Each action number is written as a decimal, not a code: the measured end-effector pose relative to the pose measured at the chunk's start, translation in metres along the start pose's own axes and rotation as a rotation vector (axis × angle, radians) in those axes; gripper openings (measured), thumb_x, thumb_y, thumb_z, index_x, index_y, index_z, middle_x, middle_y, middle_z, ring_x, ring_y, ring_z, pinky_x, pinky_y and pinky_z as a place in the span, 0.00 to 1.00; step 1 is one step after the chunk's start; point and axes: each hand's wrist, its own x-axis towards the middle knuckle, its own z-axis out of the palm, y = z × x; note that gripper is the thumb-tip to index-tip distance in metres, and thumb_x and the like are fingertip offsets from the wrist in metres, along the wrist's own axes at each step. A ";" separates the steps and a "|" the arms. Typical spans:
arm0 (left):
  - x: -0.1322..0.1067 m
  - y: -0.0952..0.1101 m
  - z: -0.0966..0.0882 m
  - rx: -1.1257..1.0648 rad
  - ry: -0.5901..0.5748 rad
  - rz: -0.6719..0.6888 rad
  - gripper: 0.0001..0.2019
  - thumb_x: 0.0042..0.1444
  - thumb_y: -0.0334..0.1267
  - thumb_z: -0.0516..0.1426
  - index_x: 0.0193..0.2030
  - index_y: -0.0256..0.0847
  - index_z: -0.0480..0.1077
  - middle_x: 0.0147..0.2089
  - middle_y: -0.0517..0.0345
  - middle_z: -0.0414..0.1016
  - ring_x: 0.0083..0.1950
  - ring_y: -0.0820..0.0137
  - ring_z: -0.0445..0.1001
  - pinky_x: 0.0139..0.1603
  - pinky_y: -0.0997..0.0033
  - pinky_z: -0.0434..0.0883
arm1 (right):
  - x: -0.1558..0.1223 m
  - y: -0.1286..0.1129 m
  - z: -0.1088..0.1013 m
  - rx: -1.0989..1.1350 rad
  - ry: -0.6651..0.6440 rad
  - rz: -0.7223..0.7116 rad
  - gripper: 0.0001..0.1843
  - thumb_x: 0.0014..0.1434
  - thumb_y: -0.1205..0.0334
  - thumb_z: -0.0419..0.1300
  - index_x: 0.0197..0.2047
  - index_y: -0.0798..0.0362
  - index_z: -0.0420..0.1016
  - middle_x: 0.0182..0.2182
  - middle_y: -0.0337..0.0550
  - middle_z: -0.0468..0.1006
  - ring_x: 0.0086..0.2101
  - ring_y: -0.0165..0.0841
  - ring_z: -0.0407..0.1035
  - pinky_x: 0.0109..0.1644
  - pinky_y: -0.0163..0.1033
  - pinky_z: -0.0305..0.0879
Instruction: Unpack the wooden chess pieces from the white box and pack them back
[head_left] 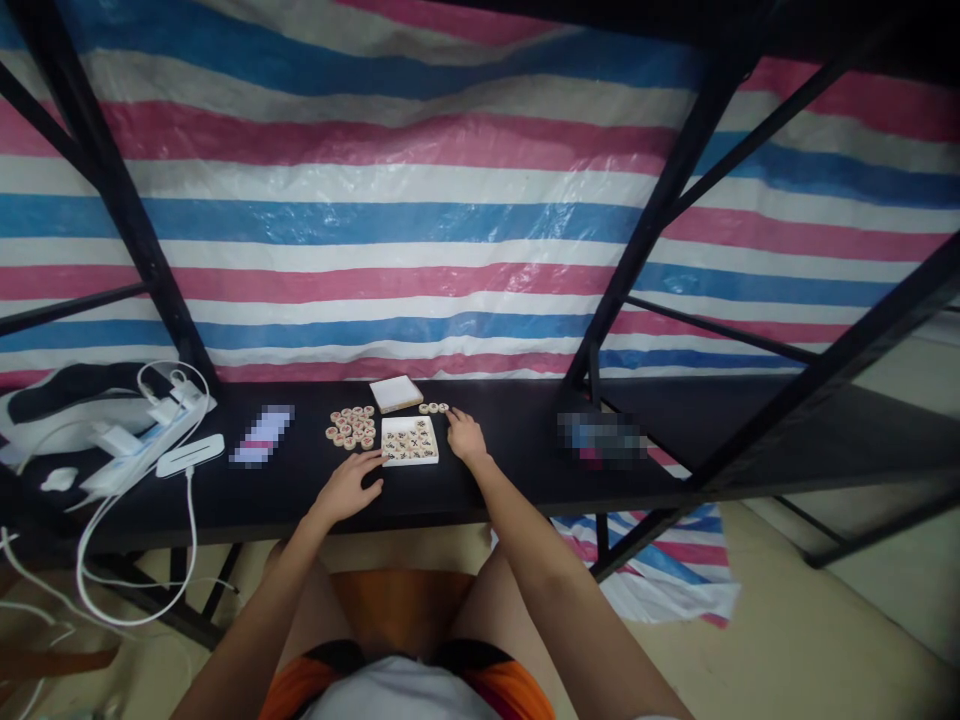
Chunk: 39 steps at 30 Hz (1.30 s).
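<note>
A white box [387, 434] on the black shelf holds several round wooden Chinese chess pieces [409, 442] with dark characters. My left hand [349, 488] lies by its front left corner, fingers stretched out and the fingertips at the box edge. To the left of the box is a cluster of loose pieces with red characters [351, 428]. Three more pieces [433, 408] sit in a short row behind the box's right side. My right hand [466, 438] reaches to the right end of that row, fingers extended, a fingertip at the last piece.
Behind the box rests a white box lid [396, 393]. A phone [262, 437], a power strip [142, 450] with white cables and a white device [190, 456] are on the left. A blurred item [602, 438] lies at right. Black metal frame posts [652, 230] flank the shelf before a striped sheet [390, 220].
</note>
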 end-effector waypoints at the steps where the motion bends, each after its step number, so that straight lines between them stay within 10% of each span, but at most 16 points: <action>1: 0.000 0.000 0.000 0.002 -0.003 -0.003 0.22 0.58 0.40 0.51 0.59 0.43 0.67 0.63 0.55 0.64 0.61 0.59 0.64 0.65 0.53 0.58 | 0.000 0.000 0.001 -0.001 0.007 -0.016 0.26 0.62 0.66 0.46 0.63 0.52 0.60 0.62 0.49 0.61 0.58 0.42 0.57 0.56 0.46 0.58; 22: 0.000 -0.003 0.003 -0.017 0.016 0.017 0.22 0.57 0.41 0.52 0.59 0.45 0.67 0.63 0.56 0.65 0.58 0.60 0.66 0.61 0.55 0.62 | -0.004 0.003 -0.005 0.066 -0.009 -0.131 0.23 0.62 0.61 0.48 0.60 0.51 0.65 0.62 0.46 0.60 0.57 0.41 0.56 0.57 0.43 0.56; 39: 0.000 -0.005 0.004 -0.007 0.014 0.010 0.21 0.58 0.41 0.51 0.59 0.46 0.67 0.63 0.58 0.65 0.59 0.59 0.65 0.61 0.55 0.61 | -0.005 0.009 -0.001 0.100 0.104 -0.006 0.08 0.59 0.64 0.53 0.41 0.53 0.71 0.39 0.46 0.73 0.41 0.36 0.64 0.46 0.37 0.58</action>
